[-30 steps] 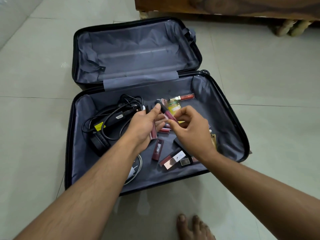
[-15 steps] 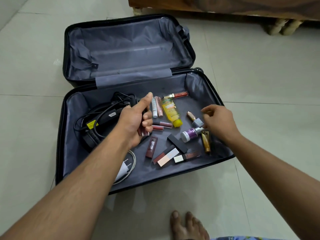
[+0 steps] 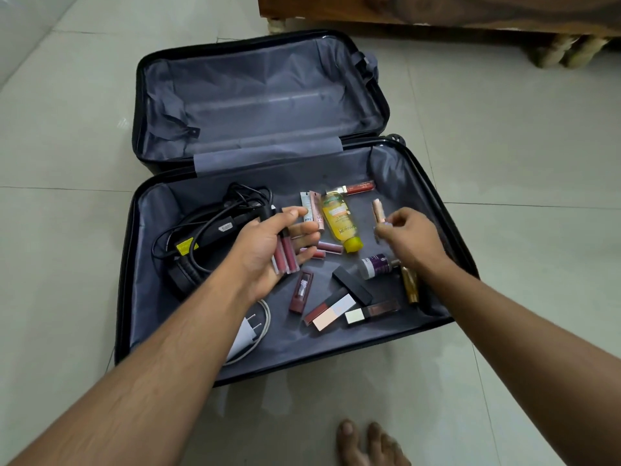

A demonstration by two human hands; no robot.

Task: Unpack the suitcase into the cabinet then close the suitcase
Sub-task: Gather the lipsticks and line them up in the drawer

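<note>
Open suitcase, lined rim unobstructed

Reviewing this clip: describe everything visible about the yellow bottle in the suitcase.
The yellow bottle is clear plastic holding yellow liquid, with a yellow cap toward the person and an orange-and-white label reading Garnier. It lies flat on the grey lining of the suitcase, beside two slim tubes on its left. Neither hand touches it; the cap looks closed.
</note>
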